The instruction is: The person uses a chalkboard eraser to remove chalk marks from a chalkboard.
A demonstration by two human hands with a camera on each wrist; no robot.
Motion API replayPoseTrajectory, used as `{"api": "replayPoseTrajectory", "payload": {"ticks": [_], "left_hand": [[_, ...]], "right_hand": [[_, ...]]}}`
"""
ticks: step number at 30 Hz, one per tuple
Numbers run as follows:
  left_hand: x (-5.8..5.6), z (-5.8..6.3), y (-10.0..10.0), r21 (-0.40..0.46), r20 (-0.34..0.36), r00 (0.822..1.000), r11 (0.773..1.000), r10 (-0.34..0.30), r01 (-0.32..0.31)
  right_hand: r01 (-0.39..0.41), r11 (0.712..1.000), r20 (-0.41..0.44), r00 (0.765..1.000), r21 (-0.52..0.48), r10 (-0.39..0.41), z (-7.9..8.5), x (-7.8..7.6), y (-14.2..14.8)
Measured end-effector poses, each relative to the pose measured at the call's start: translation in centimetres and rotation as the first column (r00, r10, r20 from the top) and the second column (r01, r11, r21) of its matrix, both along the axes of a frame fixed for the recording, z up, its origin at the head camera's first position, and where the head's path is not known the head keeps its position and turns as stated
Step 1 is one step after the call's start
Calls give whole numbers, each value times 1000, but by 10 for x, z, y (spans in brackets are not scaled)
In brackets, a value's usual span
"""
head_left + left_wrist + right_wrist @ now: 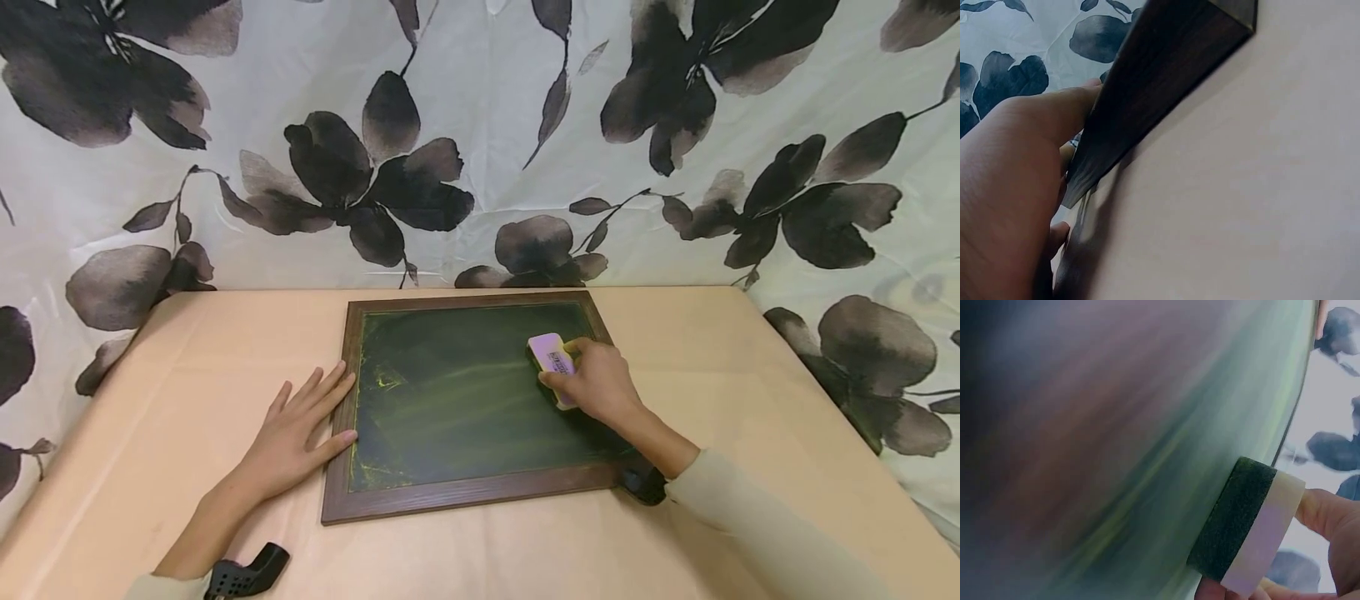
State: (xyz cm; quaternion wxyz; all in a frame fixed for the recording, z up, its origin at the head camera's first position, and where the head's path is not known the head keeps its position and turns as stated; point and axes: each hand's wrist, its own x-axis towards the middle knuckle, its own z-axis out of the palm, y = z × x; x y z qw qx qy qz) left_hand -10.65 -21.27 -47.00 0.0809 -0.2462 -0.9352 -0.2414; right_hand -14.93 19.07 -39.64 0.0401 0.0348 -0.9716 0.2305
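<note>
A framed chalkboard (465, 400) with a brown wooden frame (480, 492) lies on the table, its green surface smeared with faint yellow chalk. Toward the board's right side, my right hand (600, 383) grips a chalkboard eraser (551, 354) between thumb and fingers. The eraser (1266, 531) has a pinkish-purple back and a dark felt pad, which meets the board in the right wrist view. At the left edge of the frame, my left hand (296, 437) lies with fingers spread, fingertips on the wood. In the left wrist view the thumb side of the left hand (1016, 162) shows beside the frame.
Brighter yellow chalk marks (386, 381) remain on the board's left part and lower left corner. A pale peach cloth (525, 554) covers the table. Behind it hangs a white curtain (495, 100) with dark flowers. A black wrist camera (251, 571) sits on the left wrist.
</note>
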Motion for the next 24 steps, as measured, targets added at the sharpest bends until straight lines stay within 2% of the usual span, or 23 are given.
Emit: {"api": "replayPoseTrajectory", "payload": {"ticks": [9,18,24], "left_hand": [[0,3,1,1,0,1000,1000,0,0],[-2,6,0,2,-1,1000,1000,-6,6],[-2,4,0,8,10,1000,1000,-6,6]], "right_hand": [[-82,996,32,996,-42,83,0,-10,-72],[-155,988,7,988,-10,155,-1,-15,-135],[-208,978,-6,978,25,208,-3,-13,-165]]}}
